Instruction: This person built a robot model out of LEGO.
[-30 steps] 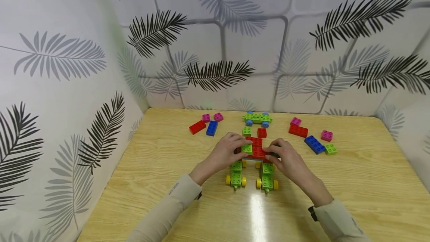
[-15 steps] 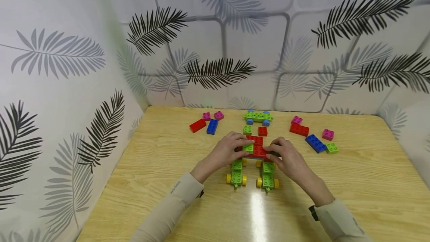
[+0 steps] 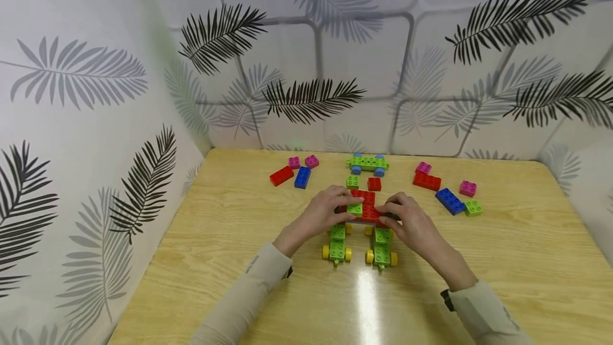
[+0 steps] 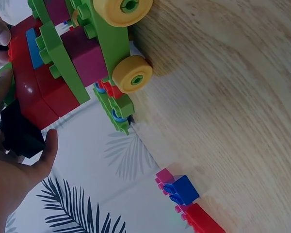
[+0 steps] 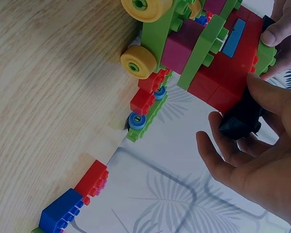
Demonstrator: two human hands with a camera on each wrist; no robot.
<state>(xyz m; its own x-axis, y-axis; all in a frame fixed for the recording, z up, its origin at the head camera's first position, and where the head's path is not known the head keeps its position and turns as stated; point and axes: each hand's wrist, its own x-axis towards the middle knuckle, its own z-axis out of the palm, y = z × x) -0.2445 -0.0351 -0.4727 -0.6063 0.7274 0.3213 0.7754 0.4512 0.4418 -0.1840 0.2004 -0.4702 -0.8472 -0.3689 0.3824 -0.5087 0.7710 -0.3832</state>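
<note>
A toy build of stacked bricks stands mid-table, with a red brick top [image 3: 369, 212] above green wheeled bases [image 3: 381, 254] with yellow wheels. My left hand [image 3: 325, 211] grips a black block [image 4: 22, 133] at the left side of the red top. Its fingers also lie around a light green brick [image 3: 355, 210] on that top. On the other side, my right hand [image 3: 412, 222] holds another black block [image 5: 240, 116] between thumb and fingers. Purple bricks [image 5: 183, 46] show lower in the build in the right wrist view. In the head view, the hands largely hide both black blocks.
Behind the build stand a green car base [image 3: 367, 163] with blue wheels, a small green brick [image 3: 352, 182] and a red brick [image 3: 374, 184]. Loose red, blue and pink bricks lie at back left [image 3: 281, 175] and back right [image 3: 450, 201]. Patterned walls [image 3: 311, 68] border the table.
Both hands keep their hold and the build stays in place. The head view has shifted slightly, so the table sits a little higher in the frame.
</note>
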